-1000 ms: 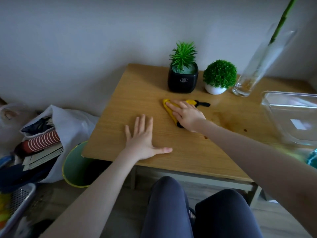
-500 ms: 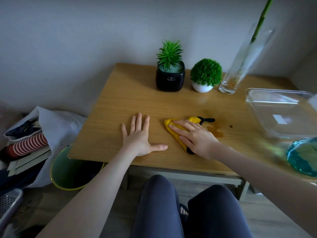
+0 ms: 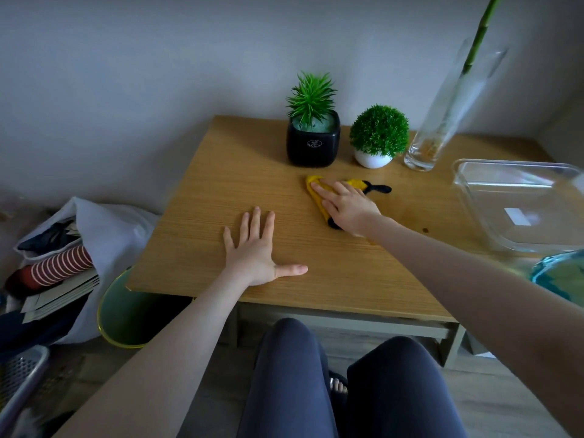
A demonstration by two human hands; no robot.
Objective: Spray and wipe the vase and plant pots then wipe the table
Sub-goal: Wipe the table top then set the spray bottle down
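My right hand (image 3: 346, 207) presses flat, fingers straight, on a yellow and black cloth (image 3: 316, 192) in the middle of the wooden table (image 3: 221, 191). My left hand (image 3: 257, 248) rests flat on the table near its front edge, fingers spread, holding nothing. Behind the cloth stand a black square pot (image 3: 313, 145) with a spiky plant and a white round pot (image 3: 373, 159) with a ball-shaped plant. A tall clear glass vase (image 3: 442, 121) with a green stem leans at the back right.
A clear plastic tub (image 3: 518, 203) sits at the table's right side, with a blue-green glass object (image 3: 559, 276) in front of it. Left of the table are a green bin (image 3: 123, 314), a white bag (image 3: 104, 229) of items and a grey basket (image 3: 19, 380).
My right hand has slid the cloth from near the front of the table back toward the pots. My left hand stayed flat in place.
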